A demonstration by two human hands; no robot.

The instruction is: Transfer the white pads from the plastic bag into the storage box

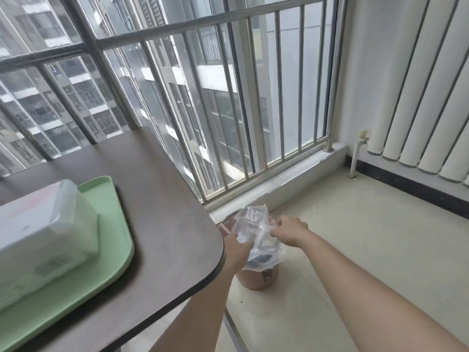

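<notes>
A crumpled clear plastic bag (256, 237) hangs over a small brown bin (261, 278) on the floor, just past the table's corner. My left hand (237, 246) grips the bag's left side and my right hand (288, 232) pinches its right side. No white pads are visible inside the bag. The storage box (43, 232), translucent white with a lid on it, stands on a green tray (111, 260) at the left of the table.
The dark brown table (157, 199) has a rounded corner close to my left wrist. A metal railing (253, 97) and window run behind. A white radiator (418, 97) lines the right wall. Pale floor tiles (355, 250) spread to the right.
</notes>
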